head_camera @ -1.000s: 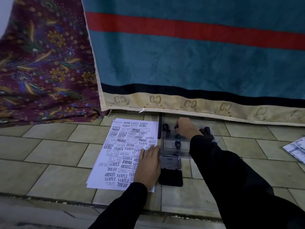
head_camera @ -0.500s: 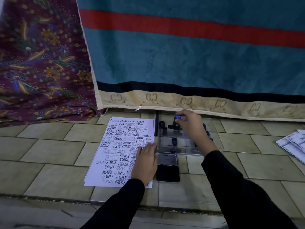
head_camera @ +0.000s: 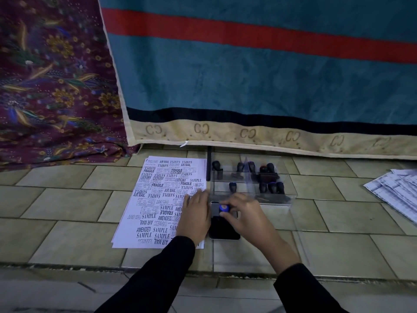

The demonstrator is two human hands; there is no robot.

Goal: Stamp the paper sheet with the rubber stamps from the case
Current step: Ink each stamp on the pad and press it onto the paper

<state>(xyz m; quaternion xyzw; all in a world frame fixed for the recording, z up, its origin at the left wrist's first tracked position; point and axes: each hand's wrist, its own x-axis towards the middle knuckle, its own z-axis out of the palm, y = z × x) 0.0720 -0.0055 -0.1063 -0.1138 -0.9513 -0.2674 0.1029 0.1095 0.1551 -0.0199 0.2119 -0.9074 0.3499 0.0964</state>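
Most of the paper sheet (head_camera: 158, 199) already carries prints: from its near edge to its far one it is crowded with SAMPLE, AIR MAIL, AMENDED, FAX OUT and FRAGILE marks at all angles, with only thin gaps of white between them. By that showing the task looks well advanced, and what remains is a few more impressions in the spare patches.

One more impression appears to be in preparation. The left hand (head_camera: 195, 216) lies flat on the sheet's right edge, fingers straight and together, pinning it to the tiled floor (head_camera: 67, 199). Just beside it, the right hand (head_camera: 246, 219) has its thumb and fingers curled round a blue-topped stamp (head_camera: 223, 208). Only the blue cap shows between the fingertips. The stamp stands over the open ink pad (head_camera: 223, 231), which lies between the sheet and the case. The stamp's lower end is hidden by the fingers, so I cannot tell whether its face touches the ink. It is not yet over the paper, so inking seems the step in hand, with carrying it left and pressing down to follow.

Beyond the hands stands the clear case (head_camera: 291, 201), holding several dark-handled stamps (head_camera: 268, 175) upright in its compartments. Loose printed papers (head_camera: 397, 190) lie well off to the right. Farthest back hang a teal blanket (head_camera: 248, 75) with a red stripe and a patterned maroon cloth (head_camera: 45, 86).
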